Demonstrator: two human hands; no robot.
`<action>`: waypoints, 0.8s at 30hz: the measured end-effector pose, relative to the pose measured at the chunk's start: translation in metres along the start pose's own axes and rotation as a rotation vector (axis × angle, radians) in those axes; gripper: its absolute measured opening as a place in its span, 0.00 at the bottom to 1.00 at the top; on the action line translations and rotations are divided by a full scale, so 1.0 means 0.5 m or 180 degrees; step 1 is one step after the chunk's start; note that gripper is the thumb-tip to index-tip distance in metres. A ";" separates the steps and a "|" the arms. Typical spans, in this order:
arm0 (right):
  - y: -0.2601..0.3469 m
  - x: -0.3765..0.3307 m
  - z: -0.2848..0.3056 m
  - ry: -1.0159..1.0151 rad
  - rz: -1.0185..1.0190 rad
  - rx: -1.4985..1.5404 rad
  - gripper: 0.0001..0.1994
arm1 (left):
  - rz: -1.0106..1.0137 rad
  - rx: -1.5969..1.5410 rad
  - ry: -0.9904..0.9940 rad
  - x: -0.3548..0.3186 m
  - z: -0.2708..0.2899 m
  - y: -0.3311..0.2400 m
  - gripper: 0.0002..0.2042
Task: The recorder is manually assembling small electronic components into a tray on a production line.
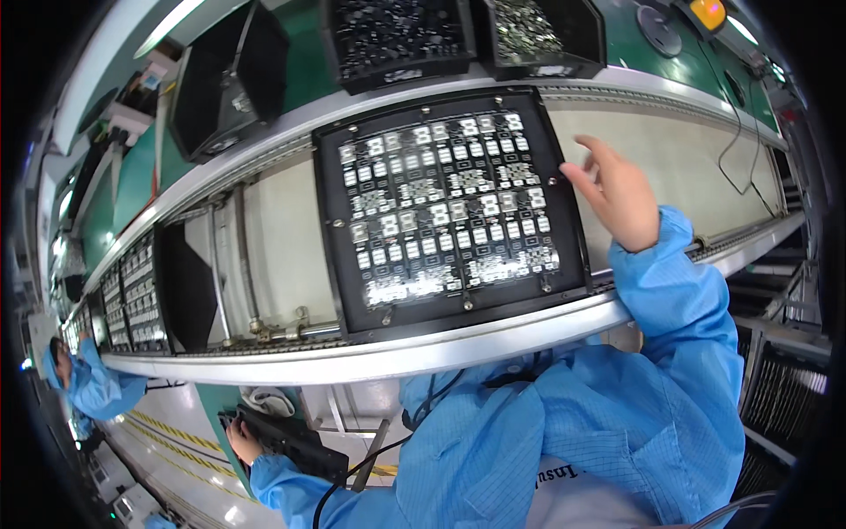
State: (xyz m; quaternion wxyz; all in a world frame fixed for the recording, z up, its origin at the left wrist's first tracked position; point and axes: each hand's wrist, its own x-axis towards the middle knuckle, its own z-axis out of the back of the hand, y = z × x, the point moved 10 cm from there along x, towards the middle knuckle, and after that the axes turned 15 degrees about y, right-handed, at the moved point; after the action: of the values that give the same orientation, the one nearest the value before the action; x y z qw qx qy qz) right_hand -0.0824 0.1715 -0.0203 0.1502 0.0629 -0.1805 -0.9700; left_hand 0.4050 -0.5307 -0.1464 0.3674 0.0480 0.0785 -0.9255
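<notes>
A black carrier frame [568, 231] lies across the conveyor rails, holding a panel of circuit boards [445, 212] with white parts and bare pads. Beside the frame's right edge, my right hand [619, 189] is open, thumb and fingers apart, with nothing in it. The thumb tip comes close to the frame's edge; whether it touches, I cannot tell. Low on the left, below the conveyor, my left hand [246, 443] is closed on the end of a dark flat fixture [304, 451]. Most of its fingers are hidden.
Black bins of small parts [397, 40] [533, 35] stand beyond the far rail, with another black bin [225, 88] to their left. Further left on the line are more loaded carriers [132, 304]. A co-worker in blue [101, 379] is at far left. A metal rail [458, 348] runs in front of me.
</notes>
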 end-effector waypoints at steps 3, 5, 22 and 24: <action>-0.054 0.008 -0.078 0.0814 -0.0220 0.1039 0.19 | 0.0084 0.0429 -0.0216 -0.006 0.031 -0.048 0.11; -0.027 0.009 -0.077 0.0564 0.0106 0.1033 0.20 | 0.0083 0.0390 -0.0134 -0.004 0.035 -0.059 0.10; -0.101 0.038 -0.155 0.2658 0.2079 0.2006 0.32 | 0.0364 0.0812 -0.0740 -0.378 0.101 -0.565 0.09; -0.109 0.026 -0.151 0.2729 0.2518 0.1670 0.28 | 0.0163 0.0592 -0.0990 -0.438 0.138 -0.636 0.08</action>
State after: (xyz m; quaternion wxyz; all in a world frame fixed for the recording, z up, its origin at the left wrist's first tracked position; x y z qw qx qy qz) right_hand -0.0961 0.1907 -0.1111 0.5353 0.4087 -0.3454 -0.6536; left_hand 0.3432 -0.1675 -0.0116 0.3926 -0.0599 -0.0665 -0.9154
